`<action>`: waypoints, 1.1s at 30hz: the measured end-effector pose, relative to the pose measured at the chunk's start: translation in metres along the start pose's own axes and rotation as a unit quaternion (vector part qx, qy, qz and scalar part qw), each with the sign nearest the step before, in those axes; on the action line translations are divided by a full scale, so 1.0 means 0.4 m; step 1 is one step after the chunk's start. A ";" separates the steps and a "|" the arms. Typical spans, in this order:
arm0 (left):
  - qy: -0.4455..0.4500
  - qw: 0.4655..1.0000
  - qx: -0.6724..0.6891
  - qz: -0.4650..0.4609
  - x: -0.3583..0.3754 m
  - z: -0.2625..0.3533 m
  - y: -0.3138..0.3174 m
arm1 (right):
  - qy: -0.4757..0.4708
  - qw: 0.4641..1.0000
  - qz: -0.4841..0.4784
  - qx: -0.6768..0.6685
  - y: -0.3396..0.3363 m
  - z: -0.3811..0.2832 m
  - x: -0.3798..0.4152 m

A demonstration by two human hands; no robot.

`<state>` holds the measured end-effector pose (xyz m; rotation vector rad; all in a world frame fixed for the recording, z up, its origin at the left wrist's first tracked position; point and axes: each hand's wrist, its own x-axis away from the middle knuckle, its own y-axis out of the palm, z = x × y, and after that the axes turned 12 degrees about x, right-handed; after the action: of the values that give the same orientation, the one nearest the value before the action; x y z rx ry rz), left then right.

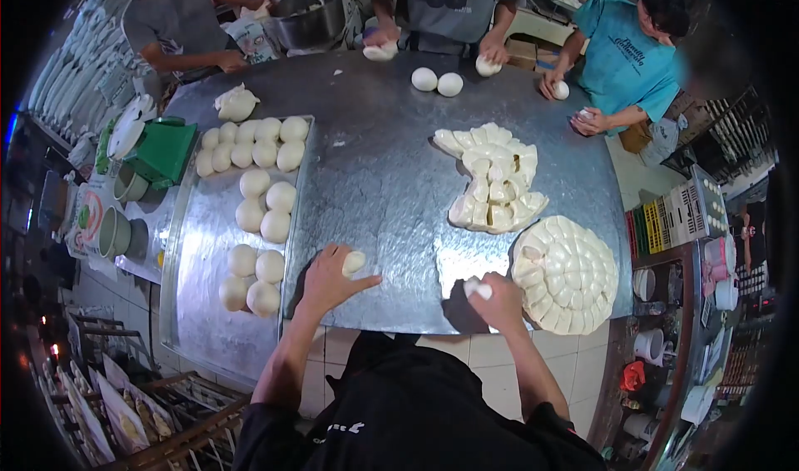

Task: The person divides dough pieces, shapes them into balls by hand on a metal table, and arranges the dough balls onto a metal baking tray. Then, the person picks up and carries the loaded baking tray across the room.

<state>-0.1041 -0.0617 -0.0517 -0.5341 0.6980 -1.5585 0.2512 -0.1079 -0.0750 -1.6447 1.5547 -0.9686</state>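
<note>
My left hand [326,281] is cupped against a small dough ball [354,262] on the metal table, its thumb stretched out to the right. A piece of dough [478,288] shows at the fingertips of my right hand [501,303], which is closed on it above the table's front edge. Just right of that hand lies a large round slab of dough [568,275], scored into many segments. Behind it is a second, irregular slab of divided dough [493,176]. Left of my left hand, a metal tray [193,271] bears several smooth dough balls [270,266], grouped in clusters.
Across the metal table [366,155], co-workers handle dough; one wears a teal shirt [628,55]. Two dough balls [437,81] lie near them. A dough lump [236,102] sits behind the tray. A green scale [162,151] stands at left, a shelf [687,304] at right.
</note>
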 end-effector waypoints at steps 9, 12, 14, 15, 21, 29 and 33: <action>-0.032 0.979 0.091 0.181 -0.168 -0.177 0.043 | -0.012 0.979 0.203 -0.017 0.061 -0.032 -0.187; 0.051 0.983 0.081 0.157 -0.026 -0.078 0.144 | -0.032 0.978 0.172 0.111 0.161 -0.107 0.006; 0.043 0.989 0.045 0.132 -0.002 0.007 0.194 | -0.117 0.986 0.082 0.082 0.197 -0.169 0.037; 0.054 0.994 0.042 0.082 0.007 0.012 0.229 | -0.079 0.991 -0.051 0.097 0.137 -0.204 0.010; 0.018 0.994 0.101 -0.030 0.016 -0.009 0.075 | -0.029 0.994 -0.037 0.102 0.048 -0.084 -0.024; -0.116 0.940 0.297 0.120 -0.077 -0.167 0.112 | 0.128 0.913 0.165 -0.351 0.131 0.006 -0.165; 0.062 0.964 0.200 0.162 0.037 -0.021 0.252 | 0.089 0.912 0.144 -0.374 0.277 -0.178 -0.069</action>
<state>-0.0401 -0.0786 -0.1294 -0.0174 0.5137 -1.3783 0.1335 -0.0865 -0.1366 -1.7474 2.4152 -0.3734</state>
